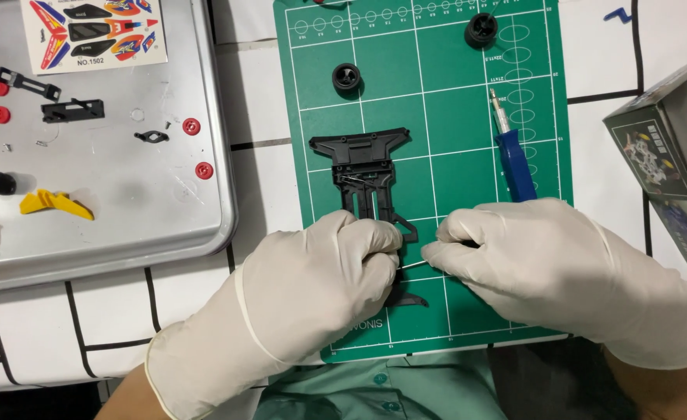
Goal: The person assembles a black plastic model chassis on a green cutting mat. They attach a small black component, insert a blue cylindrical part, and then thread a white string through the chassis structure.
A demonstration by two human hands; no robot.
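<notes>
Both my hands wear white gloves over a green cutting mat (452, 117). My left hand (312, 288) is closed on the near end of a black plastic toy-car chassis (367, 167) lying flat on the mat. My right hand (545, 264) pinches a thin metal rod (413, 265) between thumb and forefinger. The rod's tip points left at the chassis end beside my left fingers. A blue-handled screwdriver (512, 152) lies on the mat just beyond my right hand.
Two black wheels (347, 77) (481, 29) rest on the mat's far part. A metal tray (149, 202) at left holds a sticker sheet (94, 31), red hubs (192, 126), black parts and a yellow piece (54, 204). A cardboard box (670, 155) stands at right.
</notes>
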